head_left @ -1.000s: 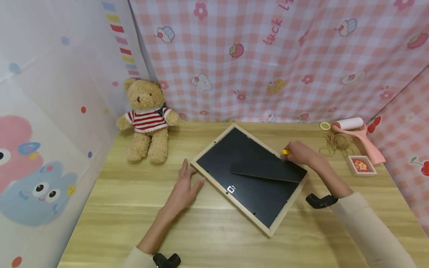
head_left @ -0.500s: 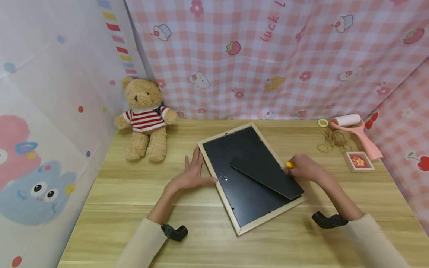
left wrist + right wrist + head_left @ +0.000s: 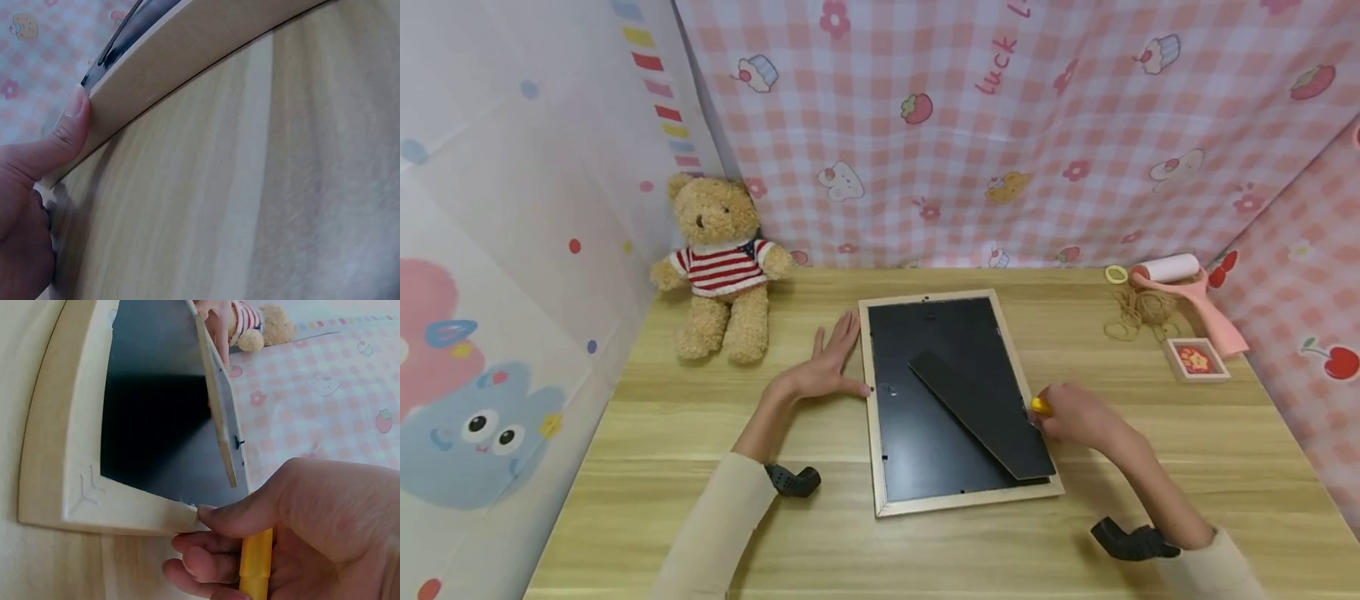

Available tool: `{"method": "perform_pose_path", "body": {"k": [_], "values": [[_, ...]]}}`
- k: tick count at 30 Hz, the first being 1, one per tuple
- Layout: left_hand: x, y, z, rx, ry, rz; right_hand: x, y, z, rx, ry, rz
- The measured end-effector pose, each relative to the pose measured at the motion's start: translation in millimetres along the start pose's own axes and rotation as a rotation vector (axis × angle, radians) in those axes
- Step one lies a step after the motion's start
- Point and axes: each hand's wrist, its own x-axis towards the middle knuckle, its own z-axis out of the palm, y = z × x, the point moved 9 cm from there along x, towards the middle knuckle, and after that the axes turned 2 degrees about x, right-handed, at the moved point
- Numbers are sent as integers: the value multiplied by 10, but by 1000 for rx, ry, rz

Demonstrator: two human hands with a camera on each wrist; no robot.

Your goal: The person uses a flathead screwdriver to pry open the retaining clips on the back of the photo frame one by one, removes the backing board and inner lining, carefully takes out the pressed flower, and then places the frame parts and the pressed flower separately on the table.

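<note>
A wooden picture frame (image 3: 962,500) lies face down on the table, its black backing (image 3: 917,450) upward. The black easel stand (image 3: 981,417) slants across the backing, raised a little from it in the right wrist view. My left hand (image 3: 826,364) rests along the frame's left side, fingers extended and thumb (image 3: 74,115) against the wooden edge. At the frame's right side, my right hand (image 3: 1078,417) holds a slim yellow-handled tool (image 3: 255,565) in its curled fingers. Its thumb (image 3: 219,517) touches the frame's edge. The tool's tip is hidden.
A teddy bear (image 3: 718,271) in a striped sweater sits at the back left. At the back right lie a pink lint roller (image 3: 1213,312), twine (image 3: 1150,307), a yellow ring (image 3: 1116,274) and a small framed box (image 3: 1197,360). A checked curtain hangs behind the table.
The frame has turned clockwise on the table, from diagonal to nearly upright in the head view. My left hand has moved up along its left side; my right hand has come down with its right side.
</note>
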Motion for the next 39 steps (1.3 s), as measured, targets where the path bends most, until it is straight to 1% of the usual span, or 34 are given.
{"method": "perform_pose_path", "body": {"k": [2, 4, 7, 9, 10, 11, 13, 15, 16, 17, 19, 20, 21, 22, 24, 27, 29, 30, 32, 34, 36, 38, 39], "values": [[-13, 32, -21, -11, -6, 12, -54, -83, 18, 19, 9, -20], [-35, 87, -38, -10, -16, 21, -142, -245, -10, 63, -2, -39], [-73, 195, -63, -10, -22, 24, -287, -500, -71, 140, -47, -13], [-92, 246, -75, -6, -15, 18, -356, -590, -97, 187, -90, -2], [-101, 268, -77, -5, -6, 19, -369, -575, -90, 202, -89, -32], [-110, 286, -76, -5, 1, 20, -368, -504, -67, 213, -82, -49], [-130, 310, -67, -6, 19, 33, -370, -414, -88, 219, -57, -105], [-154, 327, -53, -6, 29, 52, -348, -292, -162, 227, 49, -181], [-166, 337, -46, -6, 31, 67, -357, -303, -245, 240, 106, -205], [-177, 339, -38, -5, 31, 79, -369, -358, -354, 262, 155, -196], [-193, 336, -19, 4, 32, 102, -409, -539, -604, 301, 289, -201], [-196, 323, -6, 16, 36, 111, -433, -651, -727, 315, 359, -211], [-195, 310, 9, 29, 43, 120, -459, -799, -850, 328, 411, -213], [-192, 295, 25, 46, 52, 127, -478, -930, -954, 325, 457, -195], [-179, 266, 61, 85, 71, 124, -491, -1096, -1103, 289, 571, -200], [-174, 246, 110, 146, 93, 105, -450, -1262, -1250, 246, 678, -213], [-178, 251, 131, 166, 98, 92, -397, -1320, -1321, 248, 713, -234], [-182, 257, 138, 171, 98, 85, -358, -1351, -1353, 265, 716, -248], [-192, 255, 144, 166, 105, 83, -243, -1381, -1375, 333, 679, -277], [-203, 250, 139, 158, 112, 83, -83, -1397, -1353, 443, 609, -308], [-209, 242, 132, 151, 124, 86, 93, -1398, -1285, 558, 525, -330], [-202, 230, 129, 150, 133, 92, 251, -1391, -1188, 638, 450, -327], [-196, 229, 130, 152, 136, 94, 318, -1382, -1138, 650, 429, -313]]}}
